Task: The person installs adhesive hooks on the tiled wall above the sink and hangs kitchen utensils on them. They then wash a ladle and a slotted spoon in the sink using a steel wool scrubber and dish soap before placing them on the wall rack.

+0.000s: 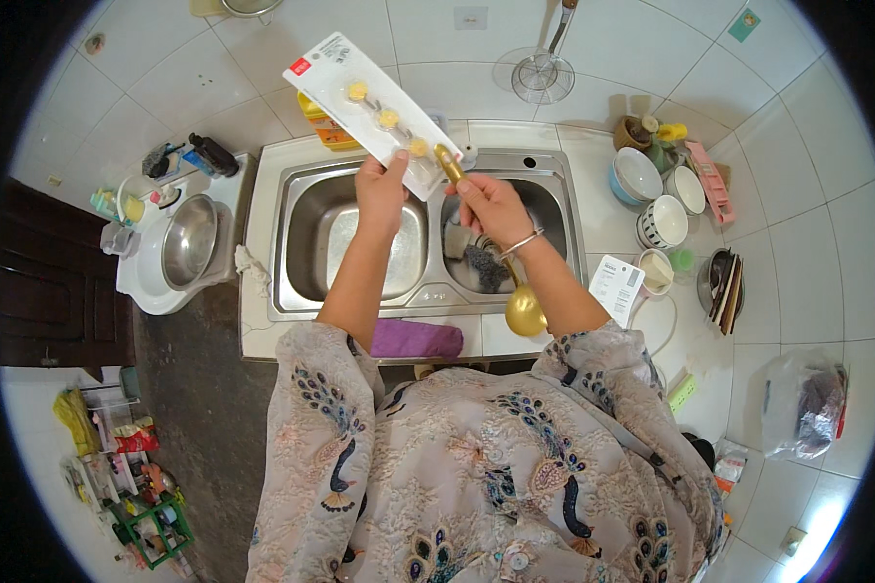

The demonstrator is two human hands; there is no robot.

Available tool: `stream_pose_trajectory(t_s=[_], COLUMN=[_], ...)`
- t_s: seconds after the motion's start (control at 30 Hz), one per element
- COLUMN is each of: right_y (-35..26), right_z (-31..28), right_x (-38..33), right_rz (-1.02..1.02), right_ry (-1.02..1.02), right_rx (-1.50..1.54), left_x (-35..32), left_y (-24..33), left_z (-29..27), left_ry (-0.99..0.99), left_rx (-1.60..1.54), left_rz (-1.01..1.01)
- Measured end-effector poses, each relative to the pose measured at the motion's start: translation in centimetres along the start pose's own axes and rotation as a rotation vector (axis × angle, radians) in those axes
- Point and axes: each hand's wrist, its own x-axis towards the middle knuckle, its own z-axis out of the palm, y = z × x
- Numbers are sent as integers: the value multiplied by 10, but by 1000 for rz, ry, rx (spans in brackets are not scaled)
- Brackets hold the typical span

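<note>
Card (367, 115), white with three yellow pieces under clear blisters, is gripped near its lower end by the left hand (384, 189), thumb on its face; most of it lies toward 12 o'clock from that hand. Right hand (496, 209) is closed around a golden ladle (526, 312): handle end toward 10 o'clock, beside the card's lower edge, contact undetermined; bowl between 5 and 6 o'clock. Double sink (433, 299) lies below both hands. Purple cloth (418, 338) rests on the worktop (598, 204), at 6 o'clock from the left hand.
</note>
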Motion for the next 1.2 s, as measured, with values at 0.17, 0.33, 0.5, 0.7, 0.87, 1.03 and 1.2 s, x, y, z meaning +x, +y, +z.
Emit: stream_pose_trajectory(t_s=[0.17, 0.33, 0.5, 0.7, 0.87, 1.03, 1.2], right_y=[-29, 29, 123, 196, 199, 200, 117], right_z=[-25, -41, -42, -38, -37, -46, -56], right_x=[-9, -5, -33, -74, -88, -87, -78], right_rz=[-264, -192, -347, -386, -104, -125, 268], right_ry=[79, 26, -30, -160, -315, -222, 116], right_rx=[-282, -908, -935, -1147, -1214, -1063, 197], left_x=[11, -2, -11, -32, -55, -71, -80], left_y=[-10, 2, 0, -10, -10, -16, -22], left_z=[-25, -36, -35, -38, -29, -19, -6], left_ry=[77, 10, -73, -191, -262, -318, -358], left_rx=[66, 113, 50, 55, 178, 214, 216], left_rz=[98, -54, -168, -226, -254, -300, -314])
